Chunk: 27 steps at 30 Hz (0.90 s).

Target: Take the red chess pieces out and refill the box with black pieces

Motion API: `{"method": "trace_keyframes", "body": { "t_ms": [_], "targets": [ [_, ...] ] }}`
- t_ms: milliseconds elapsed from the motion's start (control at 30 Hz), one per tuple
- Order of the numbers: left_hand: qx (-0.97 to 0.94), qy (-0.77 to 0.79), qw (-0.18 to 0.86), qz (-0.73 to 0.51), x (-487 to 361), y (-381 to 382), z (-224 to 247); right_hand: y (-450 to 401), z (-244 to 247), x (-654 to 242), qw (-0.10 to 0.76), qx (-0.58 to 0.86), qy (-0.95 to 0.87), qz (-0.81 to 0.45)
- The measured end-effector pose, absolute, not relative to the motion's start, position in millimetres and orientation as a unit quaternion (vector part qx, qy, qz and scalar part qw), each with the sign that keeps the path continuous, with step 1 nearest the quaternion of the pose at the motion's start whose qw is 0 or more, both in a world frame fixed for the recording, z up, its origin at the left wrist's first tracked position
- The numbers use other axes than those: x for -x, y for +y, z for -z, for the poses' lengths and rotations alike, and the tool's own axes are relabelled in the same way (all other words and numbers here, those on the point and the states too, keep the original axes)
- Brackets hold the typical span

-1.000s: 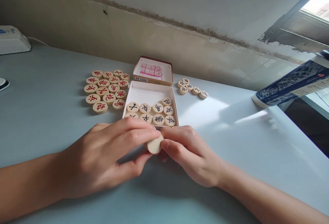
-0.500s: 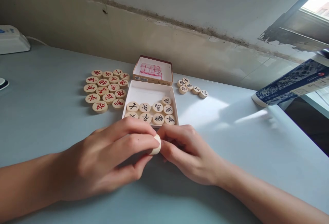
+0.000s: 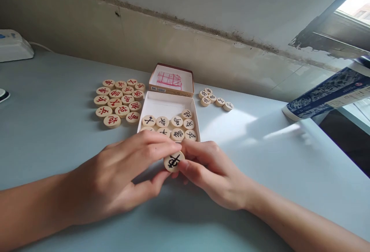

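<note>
Between my two hands is a round wooden Chinese chess piece (image 3: 173, 161), its black character turned up toward me. My right hand (image 3: 215, 176) pinches its right edge, the thumb lying on the face. Fingers and thumb of my left hand (image 3: 115, 175) close round the piece's upper and lower left edges. Just beyond the hands stands a shallow white box (image 3: 157, 103) with several black-lettered pieces (image 3: 177, 121) lying face up in its near part. My left fingers hide some of the front row.
Left of the box, red-lettered pieces (image 3: 115, 102) lie grouped on the table (image 3: 58, 128). A box lid (image 3: 172, 80) rests behind it; several more black-lettered pieces (image 3: 212, 98) lie to the right. A blue cylinder (image 3: 326, 90) leans in from the right. A white device (image 3: 14, 45) sits far left.
The chess piece has turned from edge-on to showing its black-lettered face. My left fingers have shifted slightly along its rim, and my right thumb now lies on the face.
</note>
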<state>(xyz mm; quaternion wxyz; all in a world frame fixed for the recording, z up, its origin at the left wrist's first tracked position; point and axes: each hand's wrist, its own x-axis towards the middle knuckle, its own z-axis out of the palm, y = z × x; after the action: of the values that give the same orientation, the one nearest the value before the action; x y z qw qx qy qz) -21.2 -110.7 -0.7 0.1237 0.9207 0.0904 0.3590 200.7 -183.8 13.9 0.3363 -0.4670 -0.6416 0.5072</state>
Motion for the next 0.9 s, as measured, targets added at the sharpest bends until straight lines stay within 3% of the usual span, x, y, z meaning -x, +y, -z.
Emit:
{"method": "trace_keyframes", "body": {
  "t_ms": [267, 500, 900],
  "targets": [
    [-0.921, 0.097, 0.143, -0.349, 16.8, -109.3, -2.7, -184.4, -14.4, -200.7, 0.335, 0.470, -0.650, -0.494],
    [-0.912, 0.096, 0.193, -0.350, 19.3, -110.4, 0.1, -185.9, -8.1, -195.8, 0.387, 0.475, -0.597, -0.517],
    [-0.924, 0.080, 0.144, -0.345, 24.5, -106.7, 3.6, -185.3, -9.9, -194.7, 0.382, 0.473, -0.587, -0.534]
  ]
}}
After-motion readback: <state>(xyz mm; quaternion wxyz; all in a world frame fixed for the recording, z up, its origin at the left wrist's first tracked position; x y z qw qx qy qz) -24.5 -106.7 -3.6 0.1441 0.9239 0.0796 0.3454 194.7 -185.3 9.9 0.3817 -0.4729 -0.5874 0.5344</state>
